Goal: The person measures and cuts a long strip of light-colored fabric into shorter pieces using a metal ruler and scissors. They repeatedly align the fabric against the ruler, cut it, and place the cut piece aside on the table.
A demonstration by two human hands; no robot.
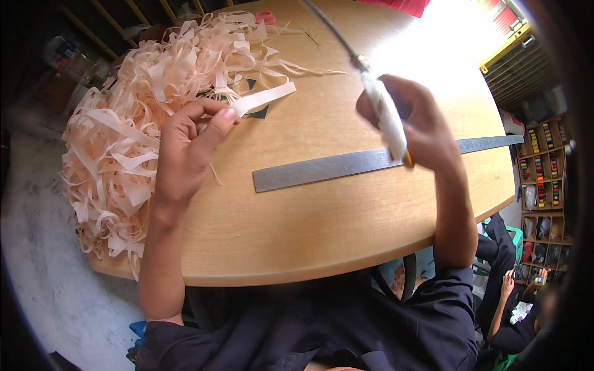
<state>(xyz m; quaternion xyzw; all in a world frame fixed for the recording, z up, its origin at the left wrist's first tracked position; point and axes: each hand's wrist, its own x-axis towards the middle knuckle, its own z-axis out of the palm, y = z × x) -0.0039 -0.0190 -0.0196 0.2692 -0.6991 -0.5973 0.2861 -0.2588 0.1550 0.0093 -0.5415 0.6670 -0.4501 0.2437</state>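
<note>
My left hand [195,139] is closed, thumb against forefinger, on the end of a pale peach fabric strip [267,98] that points to the right over the table. A big heap of similar strips [133,123] lies beside and behind this hand. My right hand [421,120], slightly blurred, is wrapped round the white-covered handle of a thin metal rod tool [385,114]. Its long shaft rises toward the far side, and a yellow bit shows at the handle's lower end. Beneath the right hand, a steel ruler [322,173] lies across the table.
Pink-handled scissors [265,17] lie at the far edge of the wooden table [297,241]. Dark green scraps [257,114] sit beside the heap. Red cloth [396,5] is at the far side. Right of the table, another person [526,321] sits near shelves of thread spools [544,167].
</note>
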